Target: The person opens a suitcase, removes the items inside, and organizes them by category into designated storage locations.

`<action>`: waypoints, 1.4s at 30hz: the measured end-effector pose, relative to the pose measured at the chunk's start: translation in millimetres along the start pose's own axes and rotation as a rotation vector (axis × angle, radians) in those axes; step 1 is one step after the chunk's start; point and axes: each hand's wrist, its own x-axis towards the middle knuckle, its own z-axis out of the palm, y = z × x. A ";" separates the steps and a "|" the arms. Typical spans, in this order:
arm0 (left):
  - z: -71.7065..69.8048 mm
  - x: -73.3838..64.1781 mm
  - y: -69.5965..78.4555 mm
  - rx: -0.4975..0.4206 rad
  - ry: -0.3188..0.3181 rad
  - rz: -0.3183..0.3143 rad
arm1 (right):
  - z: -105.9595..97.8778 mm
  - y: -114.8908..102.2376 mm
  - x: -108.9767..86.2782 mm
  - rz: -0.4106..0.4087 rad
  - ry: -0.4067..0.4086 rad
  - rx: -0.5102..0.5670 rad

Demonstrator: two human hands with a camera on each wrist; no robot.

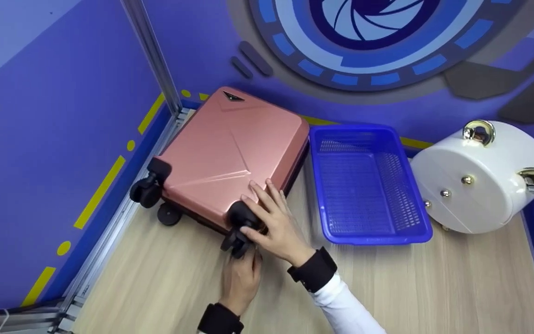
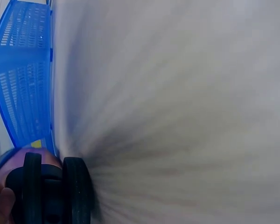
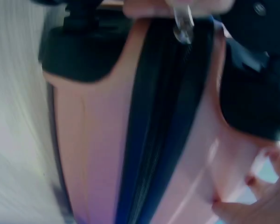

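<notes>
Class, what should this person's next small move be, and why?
Probably slide the metal pull slightly along the zipper: the left hand appears to pinch it, while the right hand rests on the suitcase, perhaps steadying it.

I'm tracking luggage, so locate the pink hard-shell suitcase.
In the head view, the pink hard-shell suitcase lies left of centre, beside the blue plastic basket, near the wall corner.
</notes>
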 end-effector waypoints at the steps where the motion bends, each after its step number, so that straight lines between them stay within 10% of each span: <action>1: 0.8 0.6 1.0 -0.006 -0.008 0.002 | 0.7 0.5 -0.3 0.010 0.002 0.006; 42: -36.8 16.9 -69.6 -0.047 0.000 0.098 | 3.4 8.1 -2.0 0.031 0.009 0.060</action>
